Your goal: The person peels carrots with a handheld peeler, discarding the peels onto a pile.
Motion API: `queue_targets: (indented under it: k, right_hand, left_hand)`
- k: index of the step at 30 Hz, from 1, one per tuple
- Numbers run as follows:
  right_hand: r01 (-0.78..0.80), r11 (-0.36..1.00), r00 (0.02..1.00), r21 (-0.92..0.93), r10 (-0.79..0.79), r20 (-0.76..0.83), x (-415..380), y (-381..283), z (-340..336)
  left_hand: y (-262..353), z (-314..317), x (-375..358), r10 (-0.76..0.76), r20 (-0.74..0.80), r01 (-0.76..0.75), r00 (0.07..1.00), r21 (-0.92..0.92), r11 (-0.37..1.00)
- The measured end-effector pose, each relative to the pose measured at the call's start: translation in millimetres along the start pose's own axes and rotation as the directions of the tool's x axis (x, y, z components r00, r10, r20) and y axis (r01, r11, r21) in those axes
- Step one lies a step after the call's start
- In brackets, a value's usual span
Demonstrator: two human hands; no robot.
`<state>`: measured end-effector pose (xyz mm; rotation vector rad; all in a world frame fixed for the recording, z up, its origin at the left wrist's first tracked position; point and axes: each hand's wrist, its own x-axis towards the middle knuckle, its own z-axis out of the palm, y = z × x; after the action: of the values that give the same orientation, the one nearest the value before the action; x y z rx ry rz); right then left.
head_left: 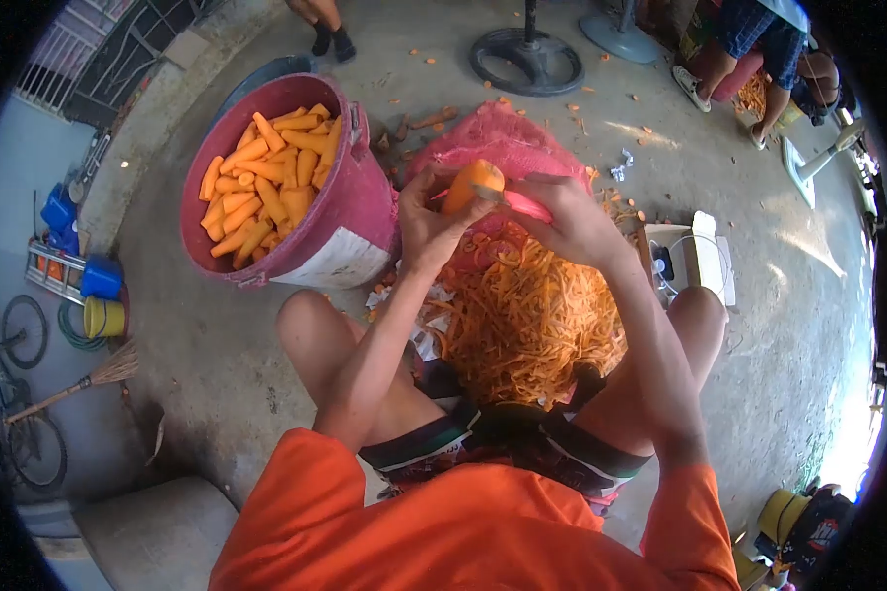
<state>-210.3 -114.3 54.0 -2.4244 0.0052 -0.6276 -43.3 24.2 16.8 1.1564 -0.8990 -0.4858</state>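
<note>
Both hands are together above a heap of orange carrot peelings [532,320] between my bent knees. My left hand [432,219] is closed around a thick carrot [475,183], which points up and away from me. In my right hand [567,215] is a knife, its pink handle [528,206] gripped in my fingers. The short grey blade lies against the carrot, close to my left thumb. A pink mesh sack [503,136] is spread just beyond my hands. Left of them stands a large maroon tub [358,212] full of peeled carrots [266,177].
A white open box [705,261] with a cable sits by my right knee. Round stand bases [527,61] rest farther off. Other people's legs [323,22] show at the top. A broom [89,379], bicycle and buckets [101,278] are along the left wall. Carrot bits litter the concrete.
</note>
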Motion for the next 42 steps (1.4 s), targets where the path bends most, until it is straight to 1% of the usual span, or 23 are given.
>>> queue_targets:
  k: [6, 11, 14, 15, 16, 18, 19, 21, 22, 23, 24, 25, 26, 28, 29, 30, 33, 35, 36, 38, 39, 40, 42]
  right_hand:
    - [0.01, 1.0, 1.0, -0.012, -0.01, -0.012, -1.0, -5.2, 1.3]
    - [-0.036, 0.998, 0.999, -0.053, 0.035, -0.032, -3.2, -6.3, 7.6]
    - [-0.178, 0.98, 0.984, -0.084, 0.178, -0.005, -3.2, 19.8, 12.4]
    - [-0.452, 0.891, 0.881, -0.04, 0.452, 0.138, -4.2, 46.3, 5.1]
    - [-0.689, 0.724, 0.689, -0.037, 0.669, 0.278, -9.2, 71.7, -1.3]
    - [-0.595, 0.803, 0.799, 0.036, 0.585, 0.141, -33.2, 110.0, -6.5]
    - [-0.592, 0.805, 0.8, 0.038, 0.581, 0.154, -33.9, 108.3, -10.5]
    - [-0.616, 0.761, 0.754, -0.202, 0.644, 0.127, -32.0, 92.0, -28.0]
    - [-0.618, 0.761, 0.751, -0.196, 0.645, 0.139, -33.3, 87.0, -29.1]
    - [-0.567, 0.787, 0.781, -0.242, 0.607, 0.145, -36.0, 83.4, -30.5]
    - [-0.519, 0.806, 0.806, -0.284, 0.572, 0.15, -40.5, 80.2, -34.2]
    - [-0.533, 0.792, 0.779, -0.297, 0.597, 0.192, -38.0, 68.3, -40.2]
    - [-0.547, 0.785, 0.772, -0.291, 0.607, 0.189, -38.7, 61.8, -42.9]
    - [-0.533, 0.817, 0.819, -0.222, 0.563, 0.107, -40.6, 52.5, -48.1]
    - [-0.539, 0.813, 0.816, -0.22, 0.568, 0.103, -39.8, 48.0, -52.6]
    - [-0.545, 0.809, 0.815, -0.22, 0.573, 0.086, -39.6, 43.5, -58.1]
    - [-0.54, 0.815, 0.824, -0.21, 0.563, 0.066, -40.3, 30.0, -82.0]
    - [-0.529, 0.824, 0.835, -0.203, 0.548, 0.053, -44.7, 28.9, -93.9]
    - [-0.548, 0.81, 0.822, -0.211, 0.568, 0.046, -48.0, 30.5, -99.2]
    - [-0.573, 0.789, 0.804, -0.222, 0.593, 0.034, -55.5, 34.7, -106.0]
    - [-0.58, 0.78, 0.803, -0.232, 0.596, -0.002, -59.4, 36.6, -107.0]
    - [-0.585, 0.774, 0.802, -0.241, 0.597, -0.032, -62.6, 40.7, -107.7]
    - [-0.575, 0.782, 0.81, -0.24, 0.586, -0.032, -69.5, 52.8, -107.9]
  left_hand:
    - [-0.1, -9.2, -0.1, 0.047, 0.013, -0.047, 0.999, 0.024, 0.999]
    - [1.3, -14.7, -1.6, -0.057, 0.112, 0.064, 0.992, -0.055, 0.996]
    - [-1.7, -21.7, -4.0, -0.043, 0.203, 0.077, 0.978, -0.165, 0.983]
    - [-0.7, -22.1, -7.6, -0.051, 0.202, 0.085, 0.978, -0.164, 0.983]
    - [0.9, -23.1, -7.8, -0.017, 0.303, 0.095, 0.953, -0.244, 0.965]
    - [7.1, -29.1, -6.5, 0.015, 0.395, 0.121, 0.918, -0.316, 0.941]
    - [13.5, -33.4, -5.0, -0.016, 0.433, 0.147, 0.901, -0.271, 0.951]
    - [19.4, -51.9, -0.7, -0.03, 0.509, 0.147, 0.86, -0.191, 0.97]
    - [15.9, -66.9, 5.2, 0.076, 0.494, 0.015, 0.866, -0.178, 0.984]
    - [18.0, -83.6, 6.2, 0.077, 0.344, 0.013, 0.936, -0.251, 0.968]
    - [19.2, -97.2, -0.9, -0.12, 0.038, 0.121, 0.992, -0.549, 0.827]
    - [26.1, -116.6, 24.6, -0.03, 0.219, 0.208, 0.975, -0.867, 0.452]
    - [51.7, -107.9, 31.8, -0.04, 0.079, 0.083, 0.996, -0.988, 0.129]
    - [35.7, -122.7, 31.8, -0.152, -0.047, -0.04, 0.987, -0.998, 0.049]
    - [23.6, -119.2, 29.4, -0.155, -0.04, -0.033, 0.987, -0.998, 0.048]
    - [8.3, -111.2, 25.0, -0.163, 0.074, 0.096, 0.984, -0.987, 0.132]
    - [-47.5, -65.2, 23.9, -0.338, 0.345, 0.45, 0.875, -0.839, 0.307]
    - [-87.4, -16.0, 24.0, -0.736, 0.121, 0.694, 0.666, -0.462, 0.552]
    - [-106.8, 5.5, 25.1, -0.762, 0.134, 0.77, 0.634, -0.208, 0.604]
    - [-167.5, 32.5, 27.1, -0.79, 0.119, 0.765, 0.601, 0.199, 0.612]
    - [-214.8, 37.7, 28.3, -0.791, 0.101, 0.729, 0.603, 0.332, 0.598]
    - [-262.5, 41.9, 34.1, -0.793, 0.103, 0.732, 0.6, 0.329, 0.597]
    - [-335.8, 52.0, 46.9, -0.625, -0.04, 0.386, 0.78, 0.816, 0.429]
